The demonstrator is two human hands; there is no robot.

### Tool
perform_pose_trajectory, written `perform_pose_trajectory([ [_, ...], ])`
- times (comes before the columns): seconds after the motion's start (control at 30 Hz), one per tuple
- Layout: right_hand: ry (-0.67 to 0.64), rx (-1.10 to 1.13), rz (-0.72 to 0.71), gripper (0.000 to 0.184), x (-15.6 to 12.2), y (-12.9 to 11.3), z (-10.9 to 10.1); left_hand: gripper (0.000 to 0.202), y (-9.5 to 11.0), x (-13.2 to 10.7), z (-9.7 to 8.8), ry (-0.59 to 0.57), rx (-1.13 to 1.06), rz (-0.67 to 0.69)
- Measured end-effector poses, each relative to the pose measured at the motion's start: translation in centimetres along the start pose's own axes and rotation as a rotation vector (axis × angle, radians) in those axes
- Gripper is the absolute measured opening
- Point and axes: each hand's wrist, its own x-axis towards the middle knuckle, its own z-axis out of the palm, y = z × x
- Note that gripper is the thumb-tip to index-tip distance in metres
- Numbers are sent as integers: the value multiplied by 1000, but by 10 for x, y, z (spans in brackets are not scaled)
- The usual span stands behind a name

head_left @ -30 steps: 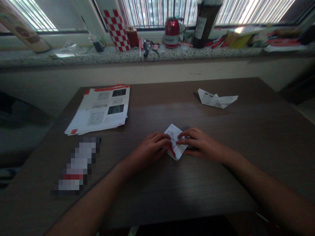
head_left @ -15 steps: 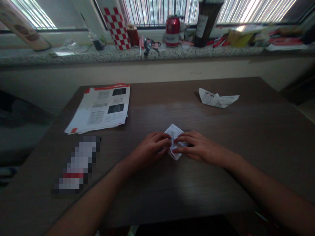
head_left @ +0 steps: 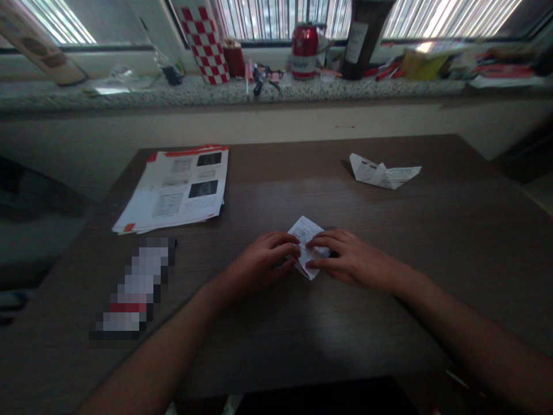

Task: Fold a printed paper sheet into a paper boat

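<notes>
A small sheet of printed white paper, folded into a diamond [head_left: 304, 227], lies on the table in front of me. My left hand [head_left: 268, 257] holds its left side, with the fingers bent over the edge. From the other side, my right hand [head_left: 358, 258] grips the paper, its fingertips pressing on the upper face near the middle. Both hands hide the side corners, while the far and near corners show. A folded paper boat [head_left: 380, 174] rests farther back on the right, apart from my hands.
On the left of the brown table [head_left: 268, 178] lies a stack of printed sheets [head_left: 173, 190], with a pixelated, phone-like object [head_left: 136, 288] nearer me. The granite windowsill [head_left: 190, 95] behind carries a red can [head_left: 304, 52], a dark bottle [head_left: 360, 43] and a red-checked container [head_left: 205, 43].
Both hands keep their hold on the folded paper with barely any movement. The whole view has shifted very slightly.
</notes>
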Motion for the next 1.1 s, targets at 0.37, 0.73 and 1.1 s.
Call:
perform_pose_trajectory([
  [0.37,143,227,125,27,-6,15,1,36,-1,1,-1,-66,55,-9],
  [0.73,129,240,127,29,-6,19,5,34,5,0,-1,-75,188,13],
  [1.1,155,264,230,33,-10,37,-1,36,3,0,-2,-74,97,-19],
])
